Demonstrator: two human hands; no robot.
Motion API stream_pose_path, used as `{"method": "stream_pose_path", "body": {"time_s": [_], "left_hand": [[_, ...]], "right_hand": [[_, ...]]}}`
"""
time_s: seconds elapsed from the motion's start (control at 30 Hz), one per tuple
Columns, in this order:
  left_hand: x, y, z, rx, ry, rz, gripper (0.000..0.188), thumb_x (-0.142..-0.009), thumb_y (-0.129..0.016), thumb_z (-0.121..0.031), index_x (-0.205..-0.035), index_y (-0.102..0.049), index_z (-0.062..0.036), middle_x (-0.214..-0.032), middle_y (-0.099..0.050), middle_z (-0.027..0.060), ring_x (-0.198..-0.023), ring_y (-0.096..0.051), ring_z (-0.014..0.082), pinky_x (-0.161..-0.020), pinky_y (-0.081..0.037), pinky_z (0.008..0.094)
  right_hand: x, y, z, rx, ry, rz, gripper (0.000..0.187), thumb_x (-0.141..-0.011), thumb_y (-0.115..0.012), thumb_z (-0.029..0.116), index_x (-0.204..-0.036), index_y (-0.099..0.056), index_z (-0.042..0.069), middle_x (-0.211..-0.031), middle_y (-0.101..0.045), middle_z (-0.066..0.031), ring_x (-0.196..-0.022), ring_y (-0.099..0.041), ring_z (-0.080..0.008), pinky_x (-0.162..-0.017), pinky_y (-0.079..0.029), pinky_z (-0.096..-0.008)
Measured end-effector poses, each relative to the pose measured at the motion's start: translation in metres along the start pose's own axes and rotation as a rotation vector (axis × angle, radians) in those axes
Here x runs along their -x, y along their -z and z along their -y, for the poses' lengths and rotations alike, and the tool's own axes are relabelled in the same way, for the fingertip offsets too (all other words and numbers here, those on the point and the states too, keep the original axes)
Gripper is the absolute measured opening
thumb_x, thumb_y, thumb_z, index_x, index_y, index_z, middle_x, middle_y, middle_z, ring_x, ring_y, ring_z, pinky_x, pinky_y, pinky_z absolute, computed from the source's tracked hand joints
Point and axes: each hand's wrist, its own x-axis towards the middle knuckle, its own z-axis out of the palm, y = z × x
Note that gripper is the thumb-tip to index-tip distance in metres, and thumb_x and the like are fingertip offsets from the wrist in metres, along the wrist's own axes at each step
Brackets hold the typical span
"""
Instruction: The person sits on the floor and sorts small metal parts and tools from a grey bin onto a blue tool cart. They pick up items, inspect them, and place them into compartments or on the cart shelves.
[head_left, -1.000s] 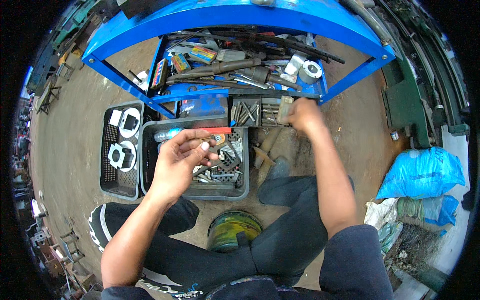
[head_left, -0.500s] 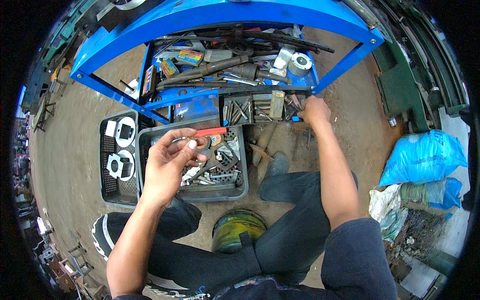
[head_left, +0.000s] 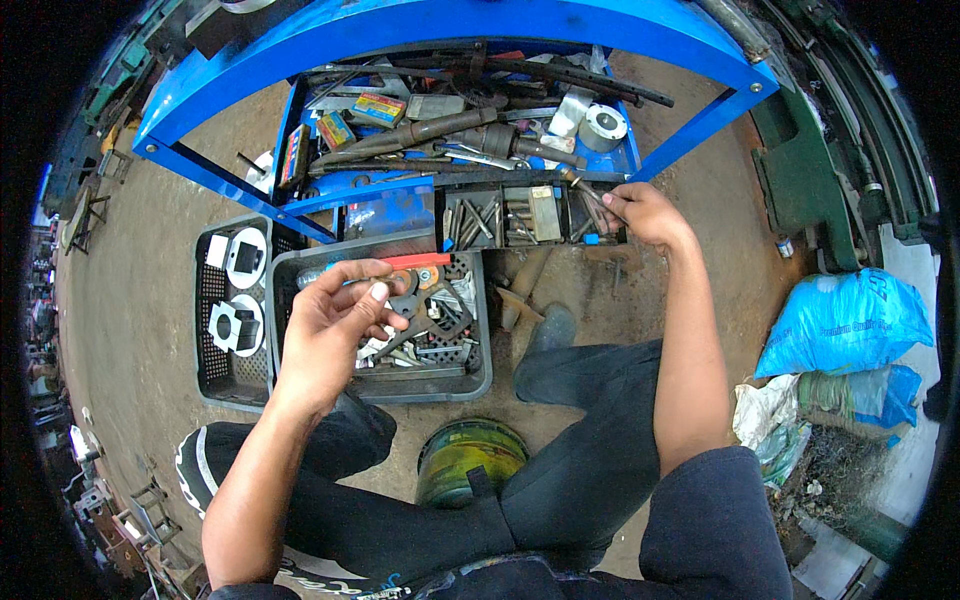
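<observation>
My left hand [head_left: 340, 310] is raised above a dark plastic crate [head_left: 483, 370], thumb and fingertips pinched together. Whatever small piece sits in that pinch is too hidden to name. A red bar [head_left: 420, 260] shows just beyond its fingers; I cannot tell if they touch it. At the right end of a divided metal tray [head_left: 490, 188], my right hand [head_left: 650, 213] is closed on a slim metal rod [head_left: 590, 186] with a brass-coloured tip pointing up and left. Below the rod, the tray's compartments hold small tool bits [head_left: 476, 220], a pale block [head_left: 545, 213] and a blue piece [head_left: 591, 239].
A blue metal stand [head_left: 450, 38] arches over a blue shelf of shanks, rods, small boxes and a round metal part [head_left: 603, 127]. Left of the crate, another crate [head_left: 208, 370] holds white parts. A yellow-green bucket [head_left: 470, 455] stands between my legs; blue bags [head_left: 850, 325] lie right.
My right hand has risen from the tray's right compartment and shifted slightly right, with the slim rod now showing in its fingers. My left hand stays pinched over the crate.
</observation>
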Motion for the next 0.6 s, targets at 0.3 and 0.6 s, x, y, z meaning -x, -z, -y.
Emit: {"method": "stream_pose_path", "body": {"time_s": [0.3, 0.6], "left_hand": [[0.005, -0.007, -0.002, -0.044, -0.033, 0.047, 0.027, -0.100, -0.061, -0.012, -0.124, -0.058, 0.0018, -0.107, -0.071, 0.0104, -0.083, -0.070, 0.0147, -0.071, -0.053, 0.0270], [0.007, -0.002, -0.004, -0.031, -0.038, 0.016, 0.027, -0.100, -0.062, -0.011, -0.123, -0.058, 0.0009, -0.107, -0.071, 0.0108, -0.081, -0.069, 0.0136, -0.070, -0.052, 0.0256]], "right_hand": [[-0.002, -0.003, 0.007, -0.189, -0.049, -0.115, 0.024, -0.100, -0.063, 0.022, -0.095, -0.069, -0.001, -0.078, -0.066, -0.0020, -0.064, -0.054, -0.0099, -0.059, -0.045, -0.0281], [-0.039, -0.027, 0.011, -0.720, 0.239, -0.689, 0.040, -0.090, -0.071, 0.010, -0.125, -0.063, -0.005, -0.104, -0.074, -0.0127, -0.083, -0.068, -0.0170, -0.072, -0.052, -0.0310]]}}
